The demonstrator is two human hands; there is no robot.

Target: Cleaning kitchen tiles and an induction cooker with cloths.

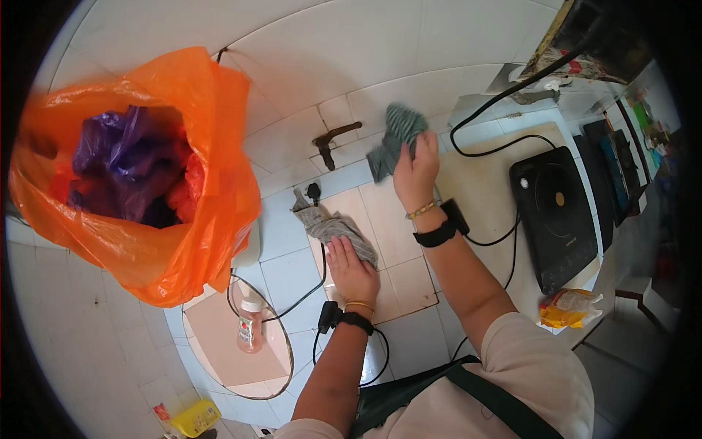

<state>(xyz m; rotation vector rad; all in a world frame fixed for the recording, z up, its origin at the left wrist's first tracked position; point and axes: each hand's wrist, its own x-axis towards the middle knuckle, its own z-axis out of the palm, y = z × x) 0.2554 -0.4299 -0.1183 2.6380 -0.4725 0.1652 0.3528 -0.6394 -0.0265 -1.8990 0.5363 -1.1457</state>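
My left hand lies palm down, fingers extended, on a bunched grey cloth on the tiled counter. Farther right and nearer the wall, my right hand pinches a green striped cloth, which hangs slightly blurred at the counter's back edge. A black plug is beside the grey cloth's far end, and its cable passes left of my left hand. Both wrists wear black straps with small black devices wired to cables.
An orange plastic bag holding purple and red bags is at upper left. A clear bottle with a white cap stands at lower left. A metal tap projects from the wall. At right are a black induction cooker and a yellow packet.
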